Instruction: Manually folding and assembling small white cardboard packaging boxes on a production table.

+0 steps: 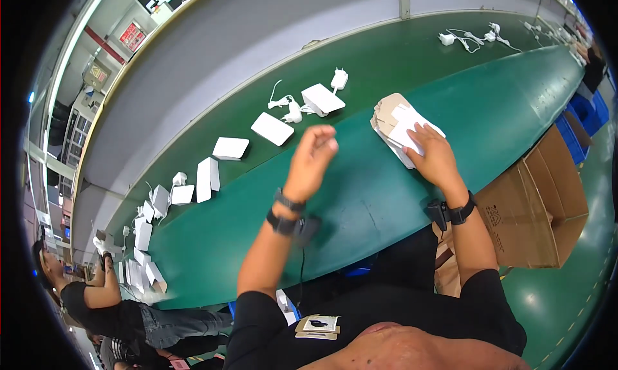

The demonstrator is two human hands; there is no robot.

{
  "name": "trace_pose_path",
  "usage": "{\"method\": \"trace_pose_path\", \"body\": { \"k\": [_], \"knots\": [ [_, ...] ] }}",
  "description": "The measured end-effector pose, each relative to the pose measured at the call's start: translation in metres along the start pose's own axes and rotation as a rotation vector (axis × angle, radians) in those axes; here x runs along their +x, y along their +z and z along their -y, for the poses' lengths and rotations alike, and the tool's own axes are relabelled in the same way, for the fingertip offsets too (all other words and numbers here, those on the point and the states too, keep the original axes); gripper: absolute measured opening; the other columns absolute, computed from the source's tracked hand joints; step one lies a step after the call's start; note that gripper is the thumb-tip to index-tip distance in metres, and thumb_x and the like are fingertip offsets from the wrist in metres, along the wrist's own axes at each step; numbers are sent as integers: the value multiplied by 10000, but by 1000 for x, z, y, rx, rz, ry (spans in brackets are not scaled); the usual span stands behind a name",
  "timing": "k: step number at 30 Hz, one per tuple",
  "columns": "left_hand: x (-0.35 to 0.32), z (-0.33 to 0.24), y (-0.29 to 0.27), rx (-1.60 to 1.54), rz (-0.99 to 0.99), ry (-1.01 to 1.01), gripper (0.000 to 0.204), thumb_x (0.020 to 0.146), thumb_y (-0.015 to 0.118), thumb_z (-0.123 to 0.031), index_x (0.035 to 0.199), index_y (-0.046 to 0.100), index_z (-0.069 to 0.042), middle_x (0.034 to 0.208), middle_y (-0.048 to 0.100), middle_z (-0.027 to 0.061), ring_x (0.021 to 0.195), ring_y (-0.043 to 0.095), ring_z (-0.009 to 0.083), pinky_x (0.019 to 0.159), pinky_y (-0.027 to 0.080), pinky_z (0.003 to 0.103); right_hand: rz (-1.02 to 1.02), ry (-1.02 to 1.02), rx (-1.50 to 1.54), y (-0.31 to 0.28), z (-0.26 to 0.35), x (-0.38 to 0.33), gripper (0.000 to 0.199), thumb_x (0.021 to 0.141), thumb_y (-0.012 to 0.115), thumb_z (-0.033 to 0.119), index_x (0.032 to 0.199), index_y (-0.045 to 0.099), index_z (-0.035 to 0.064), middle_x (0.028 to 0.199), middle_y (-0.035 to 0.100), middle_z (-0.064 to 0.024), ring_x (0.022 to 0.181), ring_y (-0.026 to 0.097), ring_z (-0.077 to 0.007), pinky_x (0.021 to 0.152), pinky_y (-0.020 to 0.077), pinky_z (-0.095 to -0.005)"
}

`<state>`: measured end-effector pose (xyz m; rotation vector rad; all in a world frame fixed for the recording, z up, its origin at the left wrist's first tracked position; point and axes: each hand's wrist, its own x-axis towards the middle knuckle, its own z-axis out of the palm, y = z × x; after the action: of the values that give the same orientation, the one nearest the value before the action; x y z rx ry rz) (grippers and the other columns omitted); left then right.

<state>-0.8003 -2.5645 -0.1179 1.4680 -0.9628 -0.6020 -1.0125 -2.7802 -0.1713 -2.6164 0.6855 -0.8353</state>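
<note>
Rests the right hand (pixel 435 154) palm down on a stack of flat white and brown cartons (pixel 389 112), with fingers a little spread. Holds the left hand (pixel 312 156) in the air over the green work surface (pixel 360 209), apart from the stack, with fingers half curled and thumb drawn in toward them; cannot tell, through the blur, whether the tips touch. Wears black wristbands (pixel 282 223) on both arms. Has the stack right of centre, near the far edge of the work surface. Faces, along a darker green strip (pixel 380 55), a curving row of white boxes (pixel 272 129) running down to the left, with white plug adapters (pixel 293 112) among them and a tangle of cabled adapters (pixel 447 40) at upper right. Has an open brown cardboard box (pixel 515 215) beside the near edge at right, and a co-worker (pixel 103 305) in a black top at far left
</note>
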Motion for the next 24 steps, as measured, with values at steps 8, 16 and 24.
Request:
{"method": "trace_pose_path", "body": {
  "k": [8, 16, 24],
  "knots": [
    [-108, -7, 57, -481, -147, -42, 718, 928, 708, -198, 1512, 308, -74, 1456, 450, 154, 1338, 456, 259, 1111, 372, 402, -25, -112, 429, -34, 150, -40, 260, 977, 573, 117, 1180, 673, -10, 1152, 692, -200, 1087, 654, -367, 941, 506, -420],
    [-161, -4, 30, -613, 33, 75, 973, 894, 696, -456, 1573, 109, -81, 1521, 359, 223, 1383, 422, 295, 1117, 363, 439, 342, -257, 974, -53, 191, -77, 334, 931, 655, 106, 1239, 608, -12, 1060, 697, -197, 937, 700, -259, 844, 539, -340],
    [-172, -5, 43, -729, 330, 20, 951, 876, 676, -469, 1559, 131, -92, 1426, 452, 229, 1240, 555, 313, 1030, 456, 435, 918, 92, 630, -95, 164, -24, 365, 876, 753, 164, 1154, 557, 30, 931, 671, -120, 666, 643, -148, 674, 508, -257]
  ]
}}
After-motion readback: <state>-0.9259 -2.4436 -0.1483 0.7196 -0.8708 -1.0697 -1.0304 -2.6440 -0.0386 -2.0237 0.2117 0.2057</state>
